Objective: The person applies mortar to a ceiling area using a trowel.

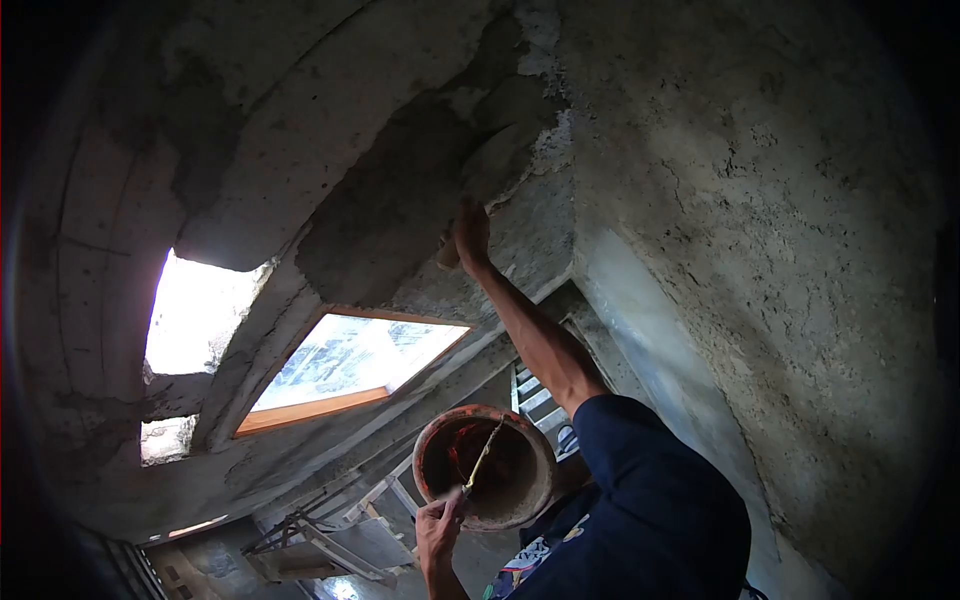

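Note:
My left hand [438, 527] is closed on the cord-like handle [486, 453] of a bucket [543, 463], near the bottom middle. The bucket has a worn reddish rim, and reddish patches show inside its dark bowl. My right hand [470, 237] reaches up to the wall, at the lower right part of a dark, damp-looking plaster patch [375, 225]. Its fingers are closed around a tan, blocky tool [447, 252]. Most of that tool is hidden by the hand and the dim light, so its kind cannot be made out.
Below the patch is a wood-framed window [365, 355]; bright wall openings [195, 315] lie to its left. A rough plastered wall [770, 230] rises on the right. Wooden framing [345, 550] stands below, and a pale ladder-like frame [533, 393] is behind the bucket.

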Tool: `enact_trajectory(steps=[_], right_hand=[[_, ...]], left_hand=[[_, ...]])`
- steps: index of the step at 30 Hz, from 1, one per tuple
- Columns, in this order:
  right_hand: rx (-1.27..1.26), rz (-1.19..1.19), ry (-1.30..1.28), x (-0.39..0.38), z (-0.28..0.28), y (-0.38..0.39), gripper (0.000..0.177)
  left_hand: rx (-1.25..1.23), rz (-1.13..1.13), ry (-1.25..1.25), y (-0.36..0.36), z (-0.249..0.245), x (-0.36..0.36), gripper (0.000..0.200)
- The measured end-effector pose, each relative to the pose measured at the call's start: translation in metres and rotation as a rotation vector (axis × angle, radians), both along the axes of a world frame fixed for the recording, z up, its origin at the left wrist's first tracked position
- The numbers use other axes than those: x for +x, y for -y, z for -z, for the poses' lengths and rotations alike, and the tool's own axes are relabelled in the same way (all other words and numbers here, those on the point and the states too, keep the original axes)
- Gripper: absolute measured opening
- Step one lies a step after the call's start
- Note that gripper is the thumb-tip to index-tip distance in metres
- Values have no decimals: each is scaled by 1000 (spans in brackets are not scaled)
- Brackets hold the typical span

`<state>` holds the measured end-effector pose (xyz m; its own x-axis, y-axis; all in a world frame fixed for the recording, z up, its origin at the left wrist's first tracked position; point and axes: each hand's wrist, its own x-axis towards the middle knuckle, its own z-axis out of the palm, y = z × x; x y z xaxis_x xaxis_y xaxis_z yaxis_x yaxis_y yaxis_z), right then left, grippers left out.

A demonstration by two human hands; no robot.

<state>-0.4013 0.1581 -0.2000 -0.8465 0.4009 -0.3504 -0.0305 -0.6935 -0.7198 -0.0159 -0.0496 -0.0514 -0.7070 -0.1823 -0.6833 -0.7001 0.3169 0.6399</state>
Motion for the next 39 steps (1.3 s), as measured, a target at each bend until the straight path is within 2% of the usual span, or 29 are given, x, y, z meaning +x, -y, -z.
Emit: enact_trajectory(steps=[6, 10, 12, 13, 15, 18, 19, 21, 26, 27, 28, 29, 31, 34, 37, 38, 39], right_hand=[[132, 14, -43, 1, 5, 34, 37], [142, 40, -53, -11, 23, 66, 33], [926, 455, -90, -25, 57, 85, 36], [928, 452, -93, -12, 44, 82, 36], [274, -56, -126, 21, 29, 76, 46], [240, 47, -184, 26, 49, 73, 43], [241, 41, -184, 32, 34, 63, 43], [-44, -4, -125, 34, 3, 36, 38], [-24, 101, -97, -8, 7, 26, 34], [115, 133, -146, -24, 28, 41, 34], [257, 164, -193, -28, 26, 48, 33], [262, 168, -192, -26, 27, 53, 33], [-1, -70, -186, -3, -3, 61, 37], [137, -104, -195, -1, 22, 75, 39], [-9, -173, -236, 34, 9, 66, 43], [-10, -179, -236, 36, 9, 61, 43], [59, -84, -164, 34, 11, 55, 43]], left_hand=[[-3, 16, 29, 0, -3, 0, 42], [-19, -7, 24, 0, -5, 1, 42], [-6, -23, 22, 1, -5, 4, 42], [10, -22, 7, 0, -5, 5, 40], [25, -26, -12, 1, -5, 6, 37], [18, -47, 21, 2, -4, 7, 37], [27, -46, 12, 2, -3, 8, 37], [36, -45, 4, 3, -3, 9, 37], [-20, -4, 4, 2, -6, 9, 40], [-17, 1, 4, 1, -6, 8, 40], [-13, -1, -6, 0, -7, 7, 40], [-9, -3, -15, -1, -6, 6, 41], [-23, 4, -18, -1, -2, 6, 42], [-43, 4, -10, 1, 0, 6, 42], [-29, -9, 3, 1, -2, 5, 42], [-15, -13, 6, 1, -3, 6, 41], [-15, -20, 9, 2, -1, 8, 41]])
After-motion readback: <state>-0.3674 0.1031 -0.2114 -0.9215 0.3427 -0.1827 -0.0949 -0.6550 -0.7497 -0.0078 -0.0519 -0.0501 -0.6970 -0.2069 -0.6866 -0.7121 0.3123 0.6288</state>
